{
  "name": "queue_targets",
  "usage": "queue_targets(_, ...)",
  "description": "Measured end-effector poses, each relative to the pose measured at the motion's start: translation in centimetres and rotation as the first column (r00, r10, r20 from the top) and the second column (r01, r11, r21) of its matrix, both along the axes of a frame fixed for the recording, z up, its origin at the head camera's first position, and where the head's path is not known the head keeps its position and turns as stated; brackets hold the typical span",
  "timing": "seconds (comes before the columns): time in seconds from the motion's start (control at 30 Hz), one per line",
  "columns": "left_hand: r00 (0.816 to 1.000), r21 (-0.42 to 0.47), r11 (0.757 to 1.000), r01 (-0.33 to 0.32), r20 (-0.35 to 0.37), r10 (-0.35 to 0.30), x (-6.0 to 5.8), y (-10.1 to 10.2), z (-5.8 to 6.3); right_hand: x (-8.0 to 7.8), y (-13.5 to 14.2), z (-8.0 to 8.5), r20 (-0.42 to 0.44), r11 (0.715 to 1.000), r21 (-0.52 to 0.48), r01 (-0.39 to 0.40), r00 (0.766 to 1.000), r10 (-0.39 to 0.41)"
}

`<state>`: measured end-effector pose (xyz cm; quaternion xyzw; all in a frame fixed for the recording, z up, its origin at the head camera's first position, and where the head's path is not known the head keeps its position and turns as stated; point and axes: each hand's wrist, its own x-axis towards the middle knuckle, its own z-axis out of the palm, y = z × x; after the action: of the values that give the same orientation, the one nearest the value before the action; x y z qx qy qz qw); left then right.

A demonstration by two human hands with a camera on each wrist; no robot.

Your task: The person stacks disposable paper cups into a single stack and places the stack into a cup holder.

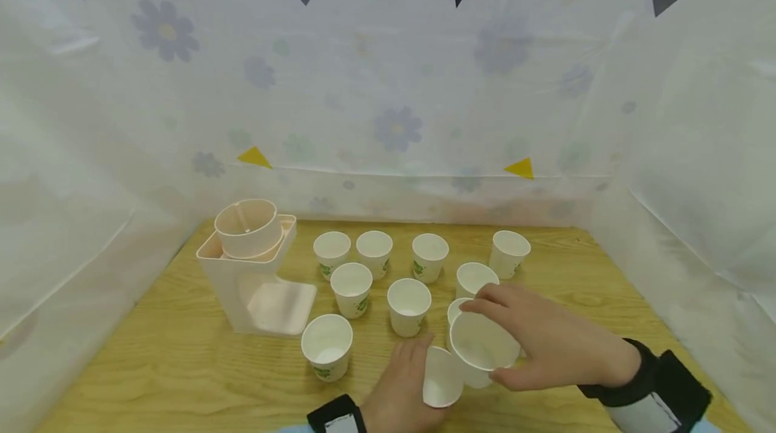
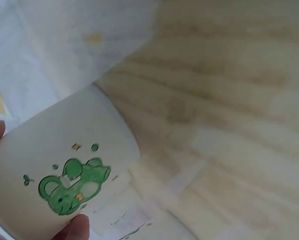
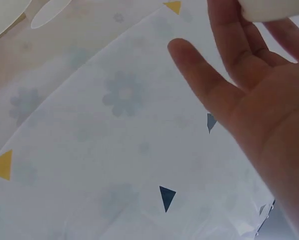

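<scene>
My left hand [image 1: 401, 386] grips a white paper cup [image 1: 441, 379], which tilts with its mouth toward me at the table's front. In the left wrist view this cup [image 2: 64, 165] bears a green cartoon animal, with fingertips at its side. Just right of it, my right hand [image 1: 545, 339] holds a second paper cup [image 1: 483, 345] between thumb and fingers, its mouth tipped toward me. In the right wrist view only a sliver of a white cup [image 3: 277, 9] shows by the fingers. Behind the right-hand cup, another cup [image 1: 455, 312] is mostly hidden.
Several upright paper cups stand across the wooden table [image 1: 182, 365], among them a front cup [image 1: 327, 345], a middle cup [image 1: 409, 305] and a far right cup [image 1: 509, 254]. A cream-coloured plastic device [image 1: 242, 278] with a round top stands left. White patterned sheeting [image 1: 388, 83] surrounds the table.
</scene>
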<state>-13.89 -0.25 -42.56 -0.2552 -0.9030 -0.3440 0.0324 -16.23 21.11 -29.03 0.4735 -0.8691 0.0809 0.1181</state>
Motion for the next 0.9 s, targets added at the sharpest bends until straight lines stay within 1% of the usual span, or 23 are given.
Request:
queue_targets(0.17, 0.997, 0.138, 0.99, -0.02, 0.075, 0.01, 0.0, 0.2, -0.4, 0.1, -0.7, 0.0, 0.073, 0.999, -0.027, -0.038, 0.997, 0.04)
queue_targets(0.3, 0.994, 0.218, 0.976, -0.03, 0.114, 0.005, -0.1, 0.2, -0.5, 0.1, -1.3, -0.5, 0.079, 0.996, -0.049, -0.068, 0.994, 0.072)
queue_targets(0.53, 0.986, 0.291, 0.957, -0.013, 0.161, -0.035, -0.3, -0.1, -0.7, -0.2, -2.1, -1.4, 0.133, 0.995, -0.067, -0.079, 0.987, 0.088)
queue_targets(0.6, 0.984, 0.312, 0.95, -0.005, 0.171, -0.051, -0.3, -0.1, -0.8, -0.3, -2.3, -1.6, 0.162, 0.996, -0.06, -0.072, 0.983, 0.081)
queue_targets(0.73, 0.976, 0.341, 0.94, -0.012, 0.207, -0.063, -0.2, -0.2, -1.0, -0.5, -2.7, -2.1, 0.207, 0.997, -0.05, -0.055, 0.976, 0.064)
queue_targets(0.83, 0.97, 0.364, 0.931, -0.021, 0.232, -0.068, -0.2, -0.1, -1.1, -0.6, -2.8, -2.3, 0.219, 0.998, -0.053, -0.047, 0.974, 0.057)
queue_targets(0.9, 0.971, 0.376, 0.927, -0.018, 0.229, -0.074, -0.2, -0.1, -1.1, -0.6, -2.8, -2.4, 0.218, 0.997, -0.062, -0.05, 0.974, 0.062)
